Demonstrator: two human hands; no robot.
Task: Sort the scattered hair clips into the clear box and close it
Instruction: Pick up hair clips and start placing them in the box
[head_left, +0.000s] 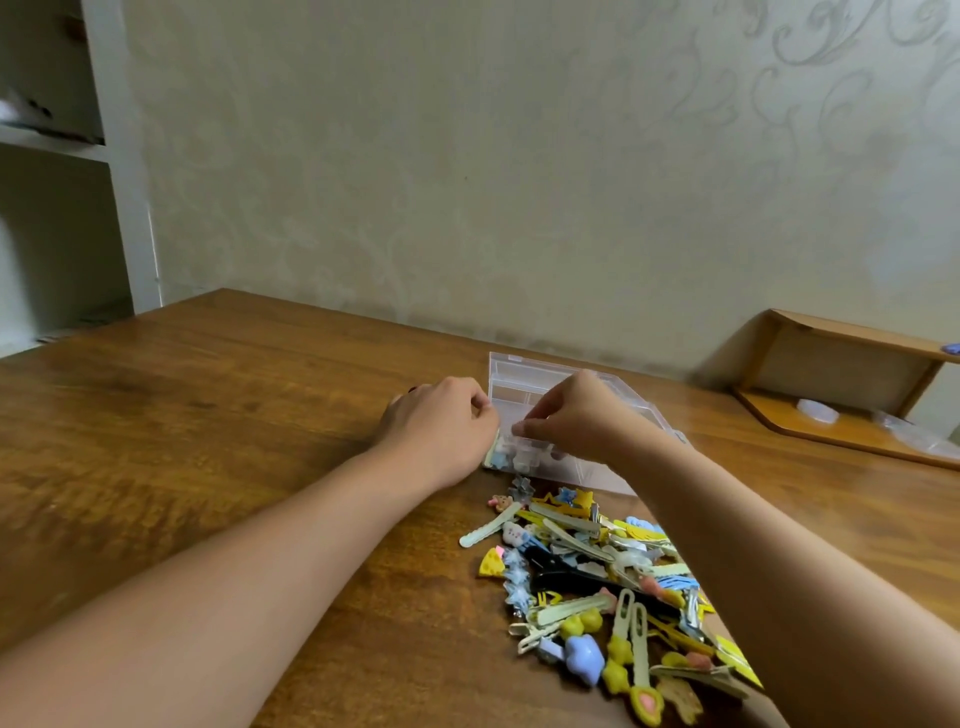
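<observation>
**Small, light clips, and a box that slides**

My left hand (441, 421) is curled loosely against the near left corner of the clear box (524, 384), steadying it; I cannot tell whether its fingers actually pinch anything. My right hand (576, 410) hovers over the box with thumb and forefinger pinched together above a near compartment, on something too small to make out. The box sits open toward the far edge of the desk (208, 415), close to the wall, and a few pale clips already lie in its near-left cells.

The hair clips (613, 577) lie heaped just this side of the box, toward the desk's near right.

I judge them feather-light and stiff, glossy plastic and thin metal, tangled so that lifting one may drag its neighbours. The long flat ones are best pinched mid-shaft; those with moulded charms are best taken by the clip bar, not the charm. The box is thin and light, so it will skate unless I brace it.
</observation>
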